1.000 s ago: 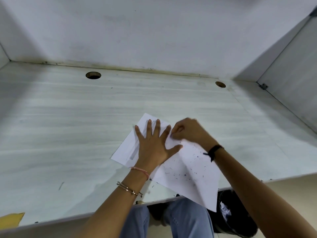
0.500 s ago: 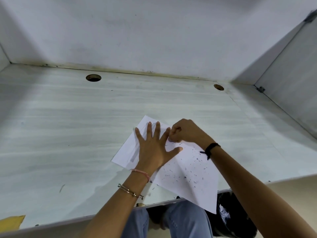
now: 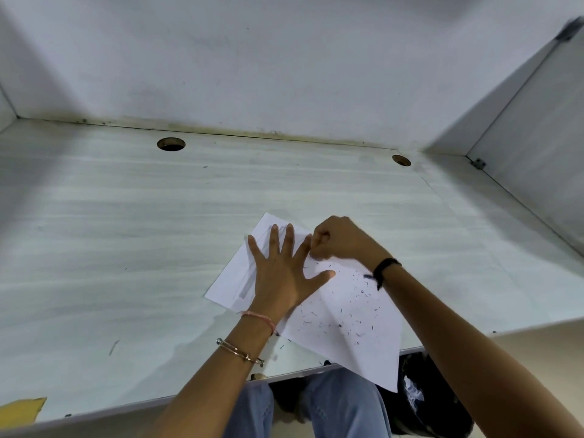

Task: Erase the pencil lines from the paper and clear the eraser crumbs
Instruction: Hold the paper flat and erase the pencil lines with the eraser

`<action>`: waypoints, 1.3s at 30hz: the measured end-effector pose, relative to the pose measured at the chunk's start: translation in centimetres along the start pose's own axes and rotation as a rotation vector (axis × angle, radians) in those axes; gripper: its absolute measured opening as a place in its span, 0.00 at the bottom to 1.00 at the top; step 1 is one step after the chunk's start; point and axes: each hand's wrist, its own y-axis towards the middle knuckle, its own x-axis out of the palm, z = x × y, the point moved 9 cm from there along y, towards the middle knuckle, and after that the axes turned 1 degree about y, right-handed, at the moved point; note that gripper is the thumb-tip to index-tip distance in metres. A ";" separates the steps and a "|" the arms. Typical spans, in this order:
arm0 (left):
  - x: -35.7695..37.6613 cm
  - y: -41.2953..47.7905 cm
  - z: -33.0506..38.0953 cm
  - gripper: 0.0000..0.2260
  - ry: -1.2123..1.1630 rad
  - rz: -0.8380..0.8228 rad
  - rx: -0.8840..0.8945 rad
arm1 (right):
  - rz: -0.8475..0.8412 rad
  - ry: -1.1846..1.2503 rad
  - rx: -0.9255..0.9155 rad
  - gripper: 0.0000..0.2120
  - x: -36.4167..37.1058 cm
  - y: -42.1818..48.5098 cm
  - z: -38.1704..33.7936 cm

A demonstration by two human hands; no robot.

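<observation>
A white sheet of paper [image 3: 347,314] lies skewed on the pale desk [image 3: 126,248], its near corner hanging over the front edge. Faint pencil lines [image 3: 249,279] show on its left part. Many dark eraser crumbs [image 3: 354,305] are scattered over its right half. My left hand [image 3: 284,273] lies flat on the paper with fingers spread, pressing it down. My right hand [image 3: 341,241] is curled just right of the left fingertips, its fingertips pressed to the paper; the eraser in it is hidden by the fingers.
Two round cable holes [image 3: 171,143] [image 3: 401,160] sit near the back wall. A side panel [image 3: 537,147] closes the right. A yellow scrap [image 3: 22,409] lies at the front left edge. A dark bin [image 3: 436,399] and my knees are below the edge.
My right hand has shifted slightly back and forth at the same spot beside the left fingertips. The left hand stays flat on the paper. A few more crumbs show.
</observation>
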 end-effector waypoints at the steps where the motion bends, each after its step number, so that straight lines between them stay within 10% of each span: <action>1: -0.1 0.0 0.0 0.42 0.005 0.003 0.002 | -0.016 0.009 -0.011 0.03 0.3 -0.2 -0.2; 39: 0.1 -0.1 0.1 0.45 0.020 -0.038 0.001 | 0.162 0.009 0.065 0.01 -2.1 0.2 1.7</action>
